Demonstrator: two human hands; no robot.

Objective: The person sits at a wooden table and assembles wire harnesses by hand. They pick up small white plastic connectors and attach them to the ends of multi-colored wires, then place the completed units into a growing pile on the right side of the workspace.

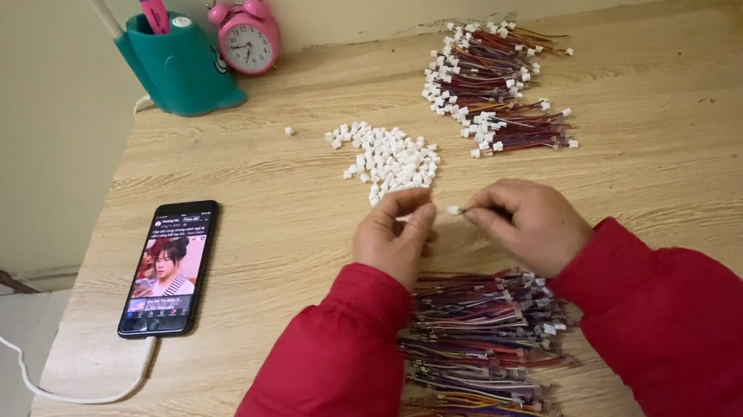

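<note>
Left hand [393, 232] fingertips pinch closed on a wire lead; the lead itself barely shows. Right hand [527, 221] pinches a small white connector [454, 210]. Loose connector pile [388, 157] lies just beyond, on the wooden table [683, 146].

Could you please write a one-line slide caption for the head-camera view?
Left hand and right hand pinch small white connectors above loose coloured wires on a wooden table.
</note>
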